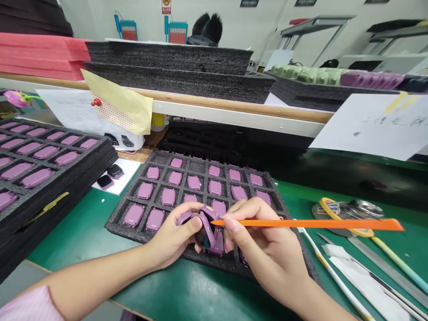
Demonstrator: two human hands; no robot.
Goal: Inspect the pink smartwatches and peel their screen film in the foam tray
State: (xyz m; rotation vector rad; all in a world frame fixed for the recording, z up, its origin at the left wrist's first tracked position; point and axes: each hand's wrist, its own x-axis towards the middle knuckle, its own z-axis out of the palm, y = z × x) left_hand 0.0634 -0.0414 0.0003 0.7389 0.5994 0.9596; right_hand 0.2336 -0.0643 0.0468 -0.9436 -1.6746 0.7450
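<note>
My left hand (172,238) is closed on a purple watch case (207,228) with a dark glossy face, tilted between thumb and fingers. Another purple part shows behind the thumb; whether it is separate I cannot tell. Pinched in my right hand (270,243) is a long orange plastic stick (317,224), its pointed tip against or just beside the case's edge. Both hands are over the front of a black foam tray (117,232), whose compartments hold many purple watch cases (135,215), mostly back side up. My fingers hide some front compartments.
Stacked foam trays (67,200) with more purple cases stand at left. Two dark-faced watches (114,171) lie on white paper. At right are a tweezers-like metal tool (388,258), a white brush-like stick (329,267) and a yellow tape ring (327,207). A shelf edge (234,111) spans the back.
</note>
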